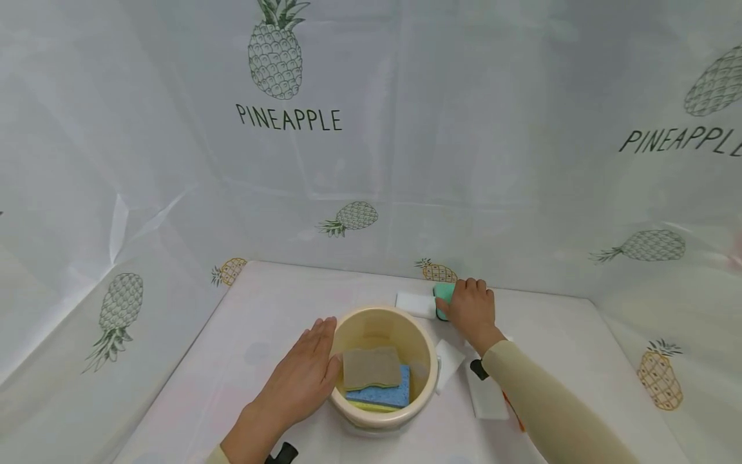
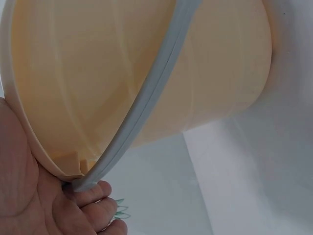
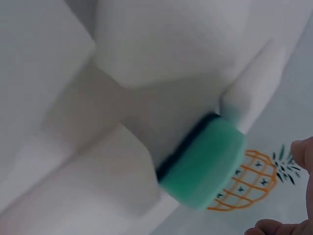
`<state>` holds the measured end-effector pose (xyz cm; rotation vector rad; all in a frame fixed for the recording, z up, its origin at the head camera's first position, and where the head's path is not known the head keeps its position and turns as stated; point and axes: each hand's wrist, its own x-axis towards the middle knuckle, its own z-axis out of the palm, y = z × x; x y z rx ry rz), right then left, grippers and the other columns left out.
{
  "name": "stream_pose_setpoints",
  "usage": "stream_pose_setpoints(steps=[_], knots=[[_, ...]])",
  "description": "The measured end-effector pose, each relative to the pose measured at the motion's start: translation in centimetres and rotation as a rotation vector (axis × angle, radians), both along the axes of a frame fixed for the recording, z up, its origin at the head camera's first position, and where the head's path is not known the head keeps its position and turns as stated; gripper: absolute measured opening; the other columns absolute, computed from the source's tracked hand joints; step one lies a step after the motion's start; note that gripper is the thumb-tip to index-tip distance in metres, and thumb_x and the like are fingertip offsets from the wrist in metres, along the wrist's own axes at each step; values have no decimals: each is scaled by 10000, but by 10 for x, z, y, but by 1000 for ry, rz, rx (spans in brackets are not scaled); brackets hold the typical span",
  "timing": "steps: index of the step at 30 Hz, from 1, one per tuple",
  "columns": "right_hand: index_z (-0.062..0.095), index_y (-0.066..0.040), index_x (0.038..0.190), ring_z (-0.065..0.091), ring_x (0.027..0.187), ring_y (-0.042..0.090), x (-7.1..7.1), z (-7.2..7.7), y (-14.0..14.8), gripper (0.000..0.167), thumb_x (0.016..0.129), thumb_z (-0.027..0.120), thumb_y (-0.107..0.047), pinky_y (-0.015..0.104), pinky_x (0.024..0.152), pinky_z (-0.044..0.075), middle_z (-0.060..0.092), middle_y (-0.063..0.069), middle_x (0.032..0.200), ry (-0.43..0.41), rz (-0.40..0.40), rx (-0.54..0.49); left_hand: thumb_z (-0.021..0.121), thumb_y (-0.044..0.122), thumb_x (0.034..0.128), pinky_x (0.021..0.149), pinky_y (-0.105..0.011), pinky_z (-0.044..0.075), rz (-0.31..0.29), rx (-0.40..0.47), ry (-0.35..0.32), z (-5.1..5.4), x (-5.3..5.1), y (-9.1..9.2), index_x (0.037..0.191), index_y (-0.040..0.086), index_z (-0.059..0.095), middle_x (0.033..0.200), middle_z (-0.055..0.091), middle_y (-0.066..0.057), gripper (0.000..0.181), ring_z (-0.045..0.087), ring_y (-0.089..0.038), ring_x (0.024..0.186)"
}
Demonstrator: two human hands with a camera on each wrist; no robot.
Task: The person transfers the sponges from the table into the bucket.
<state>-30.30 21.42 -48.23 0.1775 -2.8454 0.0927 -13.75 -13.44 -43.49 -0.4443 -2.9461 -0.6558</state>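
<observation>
A cream bucket (image 1: 382,420) stands in the middle of the head view. Inside lie a beige sponge (image 1: 371,366), a blue sponge (image 1: 397,392) and a yellow piece (image 1: 371,406). My left hand (image 1: 298,380) rests its palm against the bucket's left rim, fingers extended; the left wrist view shows it beside the grey handle (image 2: 146,103). My right hand (image 1: 474,310) reaches to a green sponge (image 1: 443,293) with a dark side. In the right wrist view, thumb and fingers stand apart from that green sponge (image 3: 205,161), with a gap between.
Several white blocks lie right of the bucket: one (image 1: 414,304) beside the green sponge, one (image 1: 447,364) by the rim and one (image 1: 485,393) under the right forearm. An orange item (image 1: 514,412) is mostly hidden there. A pineapple-print sheet (image 1: 464,161) rises behind the table.
</observation>
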Motion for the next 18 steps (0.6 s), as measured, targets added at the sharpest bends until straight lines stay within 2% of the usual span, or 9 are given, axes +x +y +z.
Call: stream_pose_setpoints(steps=[5,9,18], knots=[[590,105,1101,526,997,417,-4,-17,-2,717,950,699,-587,561,820,492,590,239,1021,-72,-15,1,492,312,1111,1301,-508,297,1,-2,-5,1,0,1,1626,-37,334,1678,383,-186,642,333,-335,1583],[586,102,1119,523,1029,420,-7,-25,-5,693,953,704,-560,566,835,484,587,239,1043,-114,-14,13,493,313,1110,1302,-502,295,10,-1,-10,2,0,1,1625,-35,336,1678,385,-179,641,333,-328,1583],[576,112,1118,519,1058,445,-7,-27,3,464,959,667,-315,604,866,474,571,249,1034,-145,-30,-30,492,304,1107,1299,-499,303,6,-14,12,0,0,1,1622,-39,342,1671,396,-182,637,349,-320,1577]])
